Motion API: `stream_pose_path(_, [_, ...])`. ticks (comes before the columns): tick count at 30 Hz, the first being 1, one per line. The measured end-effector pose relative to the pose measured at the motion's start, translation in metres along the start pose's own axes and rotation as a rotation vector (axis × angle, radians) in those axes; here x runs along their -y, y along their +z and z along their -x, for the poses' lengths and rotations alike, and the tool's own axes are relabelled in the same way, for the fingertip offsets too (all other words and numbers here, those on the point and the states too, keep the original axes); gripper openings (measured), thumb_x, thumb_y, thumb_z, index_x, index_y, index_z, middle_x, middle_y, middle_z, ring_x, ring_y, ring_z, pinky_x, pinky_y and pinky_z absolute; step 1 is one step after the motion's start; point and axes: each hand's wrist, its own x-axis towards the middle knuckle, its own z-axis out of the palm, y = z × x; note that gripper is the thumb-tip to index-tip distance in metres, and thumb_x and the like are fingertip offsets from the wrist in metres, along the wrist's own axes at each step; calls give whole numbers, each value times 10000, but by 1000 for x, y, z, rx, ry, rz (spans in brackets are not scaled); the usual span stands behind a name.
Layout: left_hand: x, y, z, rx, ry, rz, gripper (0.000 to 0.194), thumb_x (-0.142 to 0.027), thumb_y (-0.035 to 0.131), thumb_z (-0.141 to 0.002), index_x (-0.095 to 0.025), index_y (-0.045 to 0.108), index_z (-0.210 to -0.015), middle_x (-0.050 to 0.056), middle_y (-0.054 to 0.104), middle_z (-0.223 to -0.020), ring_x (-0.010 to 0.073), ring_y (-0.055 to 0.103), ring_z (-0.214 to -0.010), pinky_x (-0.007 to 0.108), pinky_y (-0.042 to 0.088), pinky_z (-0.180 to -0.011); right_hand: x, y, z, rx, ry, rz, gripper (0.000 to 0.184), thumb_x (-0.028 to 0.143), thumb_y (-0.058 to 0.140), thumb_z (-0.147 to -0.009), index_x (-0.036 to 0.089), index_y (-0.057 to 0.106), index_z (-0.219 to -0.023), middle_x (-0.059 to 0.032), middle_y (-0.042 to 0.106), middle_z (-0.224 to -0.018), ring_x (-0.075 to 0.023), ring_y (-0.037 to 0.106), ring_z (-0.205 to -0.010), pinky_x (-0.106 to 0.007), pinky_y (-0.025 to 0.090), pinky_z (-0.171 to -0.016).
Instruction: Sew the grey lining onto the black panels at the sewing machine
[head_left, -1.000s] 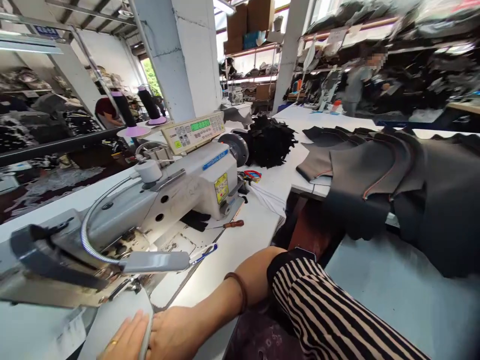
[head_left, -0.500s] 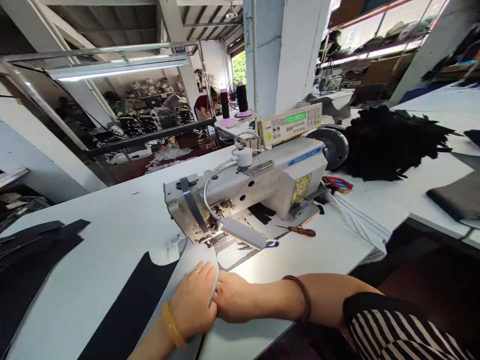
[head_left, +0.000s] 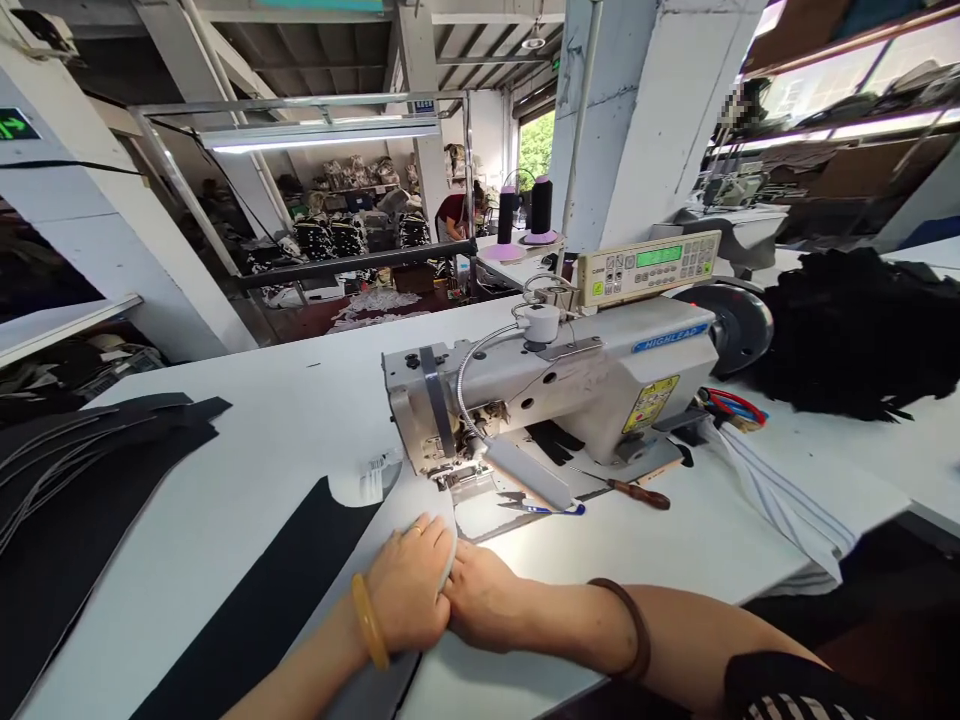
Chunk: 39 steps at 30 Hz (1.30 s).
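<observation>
A sewing machine (head_left: 555,360) stands on the white table, its lamp shining on the needle area. A grey fabric piece (head_left: 424,500) runs from under the needle area toward me, with a black fabric panel (head_left: 277,570) along its left side. My left hand (head_left: 414,585) lies over the grey fabric with its fingers closed around the right edge. Right against it, my right hand (head_left: 484,597) is curled closed on the same edge, its fingertips partly hidden.
Dark fabric pieces (head_left: 97,490) are stacked at the left. Small scissors with a blue part (head_left: 544,508) and a wooden-handled screwdriver (head_left: 637,493) lie right of the needle. A black fabric pile (head_left: 862,330) sits behind right; a person (head_left: 454,215) bends in the background.
The whole view has swung left, so the machine and table appear farther right. Both hands keep their closed hold on the grey fabric edge, with little visible movement relative to the machine.
</observation>
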Motion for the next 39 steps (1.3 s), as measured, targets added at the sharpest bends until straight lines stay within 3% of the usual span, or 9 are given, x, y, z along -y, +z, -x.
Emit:
stream_pose_path(7, [-4,-6,0,-7,4,-3,592,-233,458,-689,-76,545,-1254,197,457,-1409,344,402,-1322,541,399,-1078,1,2,1,62,2,-34,398,247,462,-877,83,591,-1216,-155,645,-1172,-273,536,-1195,-456,422,-1067])
stream_pose_path(12, [-2,-3,-1,-34,11,2,544,-240,468,-683,-97,573,-1198,188,483,-1384,348,422,-1300,546,422,-1054,1,-2,1,-16,-3,5,407,255,439,-900,112,569,-1258,-141,558,-1322,-264,486,-1265,-432,422,-1074])
stream_pose_path(23, [1,3,-3,-69,28,5,463,-242,481,-684,-123,597,-1116,177,528,-1326,342,456,-1257,520,436,-1042,4,-6,2,47,-20,-18,423,238,439,-902,71,534,-1279,-153,584,-1269,-295,469,-1252,-471,390,-1072])
stream_pose_path(31, [6,-2,4,-51,103,3,560,-278,511,-666,-124,543,-1203,164,496,-1346,345,429,-1264,491,422,-1042,6,-9,1,56,-13,-46,341,223,462,-890,123,603,-1184,-138,646,-1125,-292,544,-1128,-481,411,-1024])
stream_pose_path(33, [6,-8,10,-78,122,-21,564,-325,544,-650,-157,547,-1188,140,543,-1262,337,493,-1162,465,474,-958,8,-10,-1,106,6,-66,306,197,490,-864,114,628,-1123,-134,667,-1042,-278,581,-1048,-458,443,-991])
stream_pose_path(36, [4,-14,14,-105,90,-90,381,-352,538,-677,-182,588,-1015,104,607,-995,302,554,-917,419,518,-722,12,-10,-3,171,15,-51,285,146,480,-851,89,636,-1083,-149,669,-979,-267,597,-982,-428,490,-916])
stream_pose_path(39, [4,-15,12,-73,102,-120,216,-251,463,-739,-162,588,-891,94,607,-912,262,556,-844,375,512,-702,15,-13,-4,178,30,-22,300,139,440,-883,74,610,-1121,-170,652,-1015,-262,595,-949,-415,512,-843])
